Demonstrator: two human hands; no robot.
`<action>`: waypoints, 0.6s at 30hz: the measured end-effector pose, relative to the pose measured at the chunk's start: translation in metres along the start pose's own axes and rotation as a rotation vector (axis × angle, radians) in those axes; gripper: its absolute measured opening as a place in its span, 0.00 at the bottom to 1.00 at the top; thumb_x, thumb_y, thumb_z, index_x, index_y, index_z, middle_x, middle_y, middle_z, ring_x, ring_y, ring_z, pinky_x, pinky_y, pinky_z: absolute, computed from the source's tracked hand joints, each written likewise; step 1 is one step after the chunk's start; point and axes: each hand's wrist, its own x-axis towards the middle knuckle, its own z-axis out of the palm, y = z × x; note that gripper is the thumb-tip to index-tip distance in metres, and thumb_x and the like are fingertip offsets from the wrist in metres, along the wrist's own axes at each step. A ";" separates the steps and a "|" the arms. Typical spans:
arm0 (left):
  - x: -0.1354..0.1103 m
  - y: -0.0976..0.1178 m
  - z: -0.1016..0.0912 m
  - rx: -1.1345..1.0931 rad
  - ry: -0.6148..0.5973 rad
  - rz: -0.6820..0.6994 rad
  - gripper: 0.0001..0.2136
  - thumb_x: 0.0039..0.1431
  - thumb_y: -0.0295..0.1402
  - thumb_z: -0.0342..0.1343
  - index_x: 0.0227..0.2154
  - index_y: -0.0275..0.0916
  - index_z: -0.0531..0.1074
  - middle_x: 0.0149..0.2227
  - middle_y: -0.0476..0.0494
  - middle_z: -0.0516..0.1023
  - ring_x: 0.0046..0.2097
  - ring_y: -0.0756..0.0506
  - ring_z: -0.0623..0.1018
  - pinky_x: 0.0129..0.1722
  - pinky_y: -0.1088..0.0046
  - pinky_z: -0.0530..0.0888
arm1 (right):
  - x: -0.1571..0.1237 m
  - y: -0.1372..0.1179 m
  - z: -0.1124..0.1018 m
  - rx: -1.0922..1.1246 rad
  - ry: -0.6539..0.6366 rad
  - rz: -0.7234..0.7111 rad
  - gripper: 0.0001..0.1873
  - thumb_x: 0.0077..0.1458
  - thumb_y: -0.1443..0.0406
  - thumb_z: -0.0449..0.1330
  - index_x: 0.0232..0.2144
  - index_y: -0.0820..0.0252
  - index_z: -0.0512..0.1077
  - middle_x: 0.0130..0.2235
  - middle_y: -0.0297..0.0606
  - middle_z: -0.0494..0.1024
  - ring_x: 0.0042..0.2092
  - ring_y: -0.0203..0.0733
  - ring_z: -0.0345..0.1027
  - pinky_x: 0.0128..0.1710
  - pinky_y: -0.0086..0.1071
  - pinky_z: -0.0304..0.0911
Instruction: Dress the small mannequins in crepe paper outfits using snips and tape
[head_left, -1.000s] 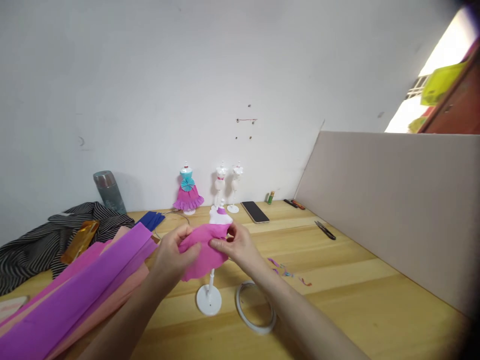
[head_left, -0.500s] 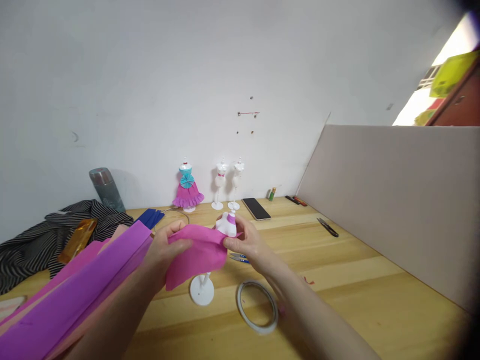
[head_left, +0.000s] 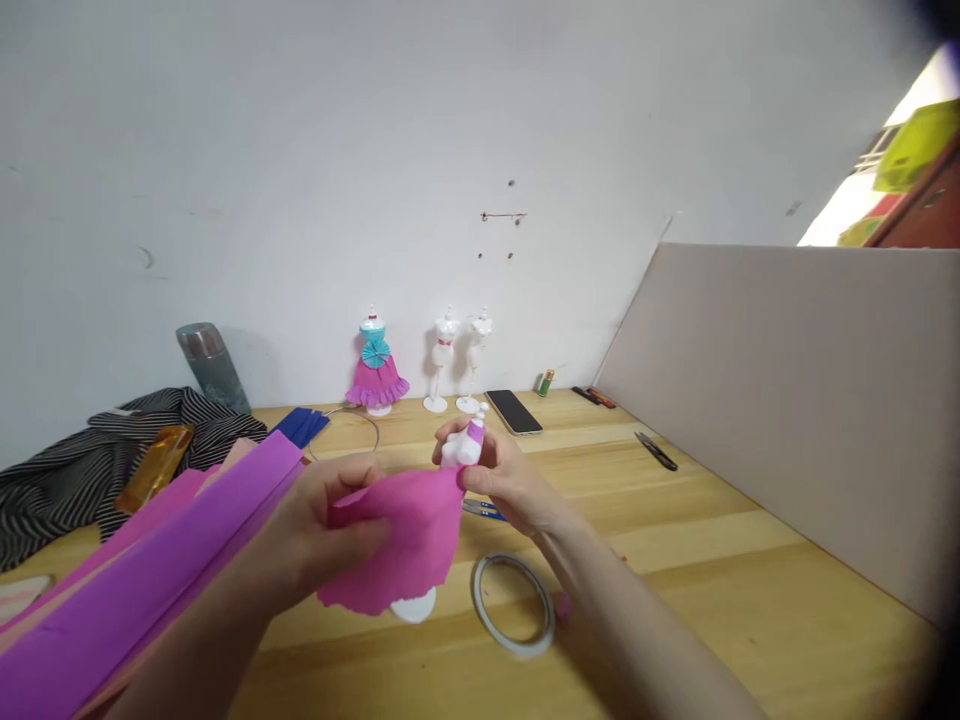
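Note:
My left hand [head_left: 330, 530] pinches a piece of pink crepe paper [head_left: 405, 545] that hangs down like a skirt. My right hand [head_left: 499, 475] grips the white torso of a small mannequin [head_left: 463, 447] with a purple band, pressing the paper's upper edge to its waist. The mannequin's round white base [head_left: 415, 605] shows below the paper on the wooden table [head_left: 750, 560]. Both hands are closed.
A tape ring [head_left: 514, 602] lies by my right wrist, blue-handled scissors [head_left: 480, 510] behind it. Long purple and pink paper sheets [head_left: 135, 590] lie at the left. At the back stand a dressed mannequin [head_left: 375, 362], two bare ones [head_left: 457, 358], a phone [head_left: 513, 411], a flask [head_left: 204, 365]. Black snips [head_left: 656, 451] lie near the right partition.
The mannequin has tilted and risen toward me. My left hand pulled the pink paper down and leftward, so it now hangs over the stand's base; the view shifted slightly.

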 end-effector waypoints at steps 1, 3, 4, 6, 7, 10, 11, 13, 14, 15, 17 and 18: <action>0.000 -0.001 -0.002 0.032 -0.019 0.031 0.12 0.43 0.33 0.64 0.18 0.37 0.65 0.19 0.54 0.61 0.21 0.54 0.61 0.19 0.80 0.57 | 0.000 -0.001 0.000 -0.002 -0.009 -0.004 0.31 0.34 0.54 0.75 0.39 0.59 0.70 0.35 0.36 0.76 0.33 0.37 0.67 0.32 0.30 0.60; -0.001 -0.004 -0.006 0.097 -0.028 0.081 0.14 0.46 0.33 0.63 0.17 0.37 0.62 0.20 0.54 0.60 0.21 0.54 0.60 0.20 0.80 0.56 | -0.001 -0.002 -0.001 -0.010 -0.026 -0.011 0.29 0.34 0.56 0.75 0.38 0.59 0.70 0.36 0.37 0.76 0.33 0.37 0.67 0.32 0.30 0.60; -0.001 -0.004 -0.007 0.134 -0.032 0.094 0.14 0.46 0.32 0.62 0.17 0.37 0.61 0.20 0.54 0.60 0.22 0.54 0.60 0.20 0.80 0.57 | -0.001 -0.002 -0.001 -0.014 -0.035 -0.014 0.29 0.34 0.56 0.75 0.38 0.58 0.70 0.36 0.37 0.77 0.33 0.37 0.67 0.31 0.30 0.60; -0.001 -0.005 -0.009 0.215 -0.023 0.108 0.12 0.47 0.29 0.60 0.17 0.37 0.61 0.21 0.53 0.61 0.22 0.54 0.61 0.21 0.79 0.57 | -0.002 -0.002 -0.002 -0.017 -0.054 -0.018 0.29 0.34 0.57 0.75 0.37 0.58 0.69 0.36 0.38 0.77 0.33 0.37 0.68 0.31 0.30 0.61; -0.001 -0.005 -0.010 0.263 -0.011 0.121 0.11 0.46 0.28 0.59 0.17 0.37 0.62 0.21 0.53 0.61 0.23 0.53 0.61 0.21 0.79 0.57 | -0.002 -0.001 -0.002 -0.014 -0.067 -0.017 0.29 0.34 0.57 0.75 0.37 0.58 0.68 0.35 0.38 0.77 0.33 0.37 0.68 0.32 0.30 0.61; 0.003 -0.004 -0.014 0.439 0.073 0.213 0.07 0.45 0.24 0.55 0.17 0.37 0.65 0.20 0.53 0.63 0.23 0.53 0.61 0.21 0.79 0.56 | -0.004 0.000 -0.001 0.005 -0.094 -0.003 0.32 0.34 0.55 0.76 0.39 0.57 0.67 0.35 0.37 0.76 0.34 0.38 0.68 0.33 0.30 0.62; 0.004 -0.004 -0.016 0.495 0.113 0.251 0.07 0.46 0.23 0.54 0.17 0.37 0.66 0.19 0.53 0.64 0.23 0.53 0.61 0.21 0.79 0.56 | -0.004 0.001 -0.001 0.005 -0.104 -0.004 0.33 0.33 0.54 0.76 0.40 0.57 0.67 0.36 0.37 0.76 0.35 0.39 0.69 0.33 0.31 0.62; 0.007 -0.003 -0.019 0.561 0.175 0.311 0.06 0.47 0.23 0.54 0.19 0.38 0.69 0.19 0.53 0.66 0.23 0.53 0.63 0.22 0.79 0.59 | -0.005 0.000 0.000 -0.015 -0.136 -0.023 0.39 0.33 0.52 0.75 0.47 0.55 0.66 0.37 0.37 0.75 0.36 0.40 0.69 0.34 0.31 0.62; 0.007 -0.003 -0.020 0.560 0.194 0.331 0.05 0.48 0.24 0.55 0.21 0.38 0.71 0.20 0.52 0.68 0.24 0.52 0.65 0.23 0.79 0.60 | -0.006 0.000 0.000 -0.031 -0.156 -0.036 0.43 0.33 0.51 0.75 0.51 0.55 0.64 0.38 0.38 0.75 0.37 0.41 0.69 0.34 0.32 0.62; 0.007 -0.004 -0.021 0.542 0.189 0.341 0.05 0.48 0.24 0.55 0.24 0.38 0.74 0.22 0.52 0.71 0.24 0.52 0.67 0.23 0.79 0.62 | -0.006 0.000 0.000 -0.046 -0.177 -0.048 0.48 0.33 0.50 0.75 0.55 0.54 0.61 0.38 0.38 0.75 0.38 0.42 0.69 0.34 0.32 0.62; 0.003 -0.006 -0.022 0.480 0.111 0.318 0.09 0.48 0.23 0.56 0.30 0.40 0.79 0.23 0.51 0.75 0.25 0.51 0.69 0.23 0.79 0.64 | -0.006 0.000 0.000 -0.067 -0.203 -0.064 0.55 0.33 0.49 0.75 0.60 0.52 0.56 0.38 0.38 0.75 0.38 0.42 0.69 0.35 0.33 0.63; -0.001 -0.007 -0.021 0.433 0.067 0.290 0.10 0.47 0.23 0.57 0.31 0.40 0.80 0.23 0.51 0.75 0.24 0.51 0.70 0.22 0.79 0.64 | -0.005 0.001 -0.001 -0.073 -0.202 -0.074 0.56 0.33 0.49 0.75 0.61 0.51 0.54 0.38 0.38 0.75 0.37 0.42 0.69 0.35 0.34 0.63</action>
